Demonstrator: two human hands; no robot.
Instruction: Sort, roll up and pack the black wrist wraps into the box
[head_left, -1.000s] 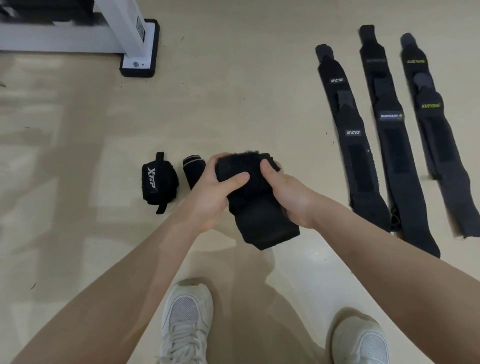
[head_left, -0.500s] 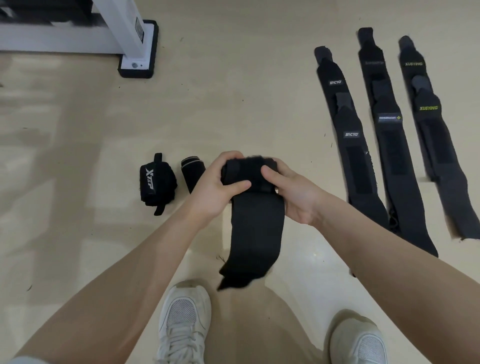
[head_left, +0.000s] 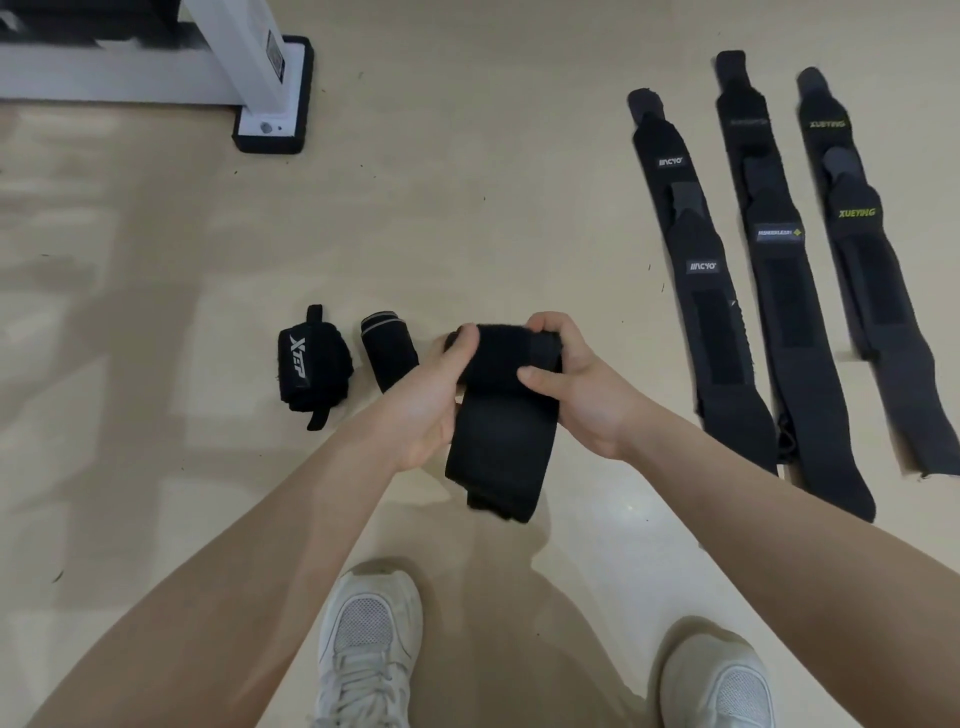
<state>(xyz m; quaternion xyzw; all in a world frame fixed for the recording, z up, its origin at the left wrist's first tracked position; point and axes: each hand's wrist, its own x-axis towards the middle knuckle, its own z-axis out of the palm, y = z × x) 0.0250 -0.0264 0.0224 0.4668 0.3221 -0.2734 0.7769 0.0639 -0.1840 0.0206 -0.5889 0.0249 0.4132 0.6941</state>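
Above the floor I hold a black wrist wrap (head_left: 501, 436), partly rolled at its top, its loose tail hanging toward my feet. My left hand (head_left: 426, 400) grips the roll's left end. My right hand (head_left: 576, 384) grips its right end, fingers curled over the top and thumb on the front. Two rolled wraps lie on the floor to the left: one with a white logo (head_left: 311, 366) and a plain one (head_left: 387, 351). Three rows of flat unrolled wraps lie at the right: the left row (head_left: 711, 312), the middle row (head_left: 789, 322), the right row (head_left: 878, 291). No box is in view.
A white frame leg with a black foot (head_left: 272, 96) stands on the beige floor at the upper left. My two white shoes (head_left: 369, 644) (head_left: 722, 680) are at the bottom of the view, right below the hanging tail.
The hanging tail has grown shorter than half a second ago as more of it went onto the roll. Both hands stayed at about the same place.
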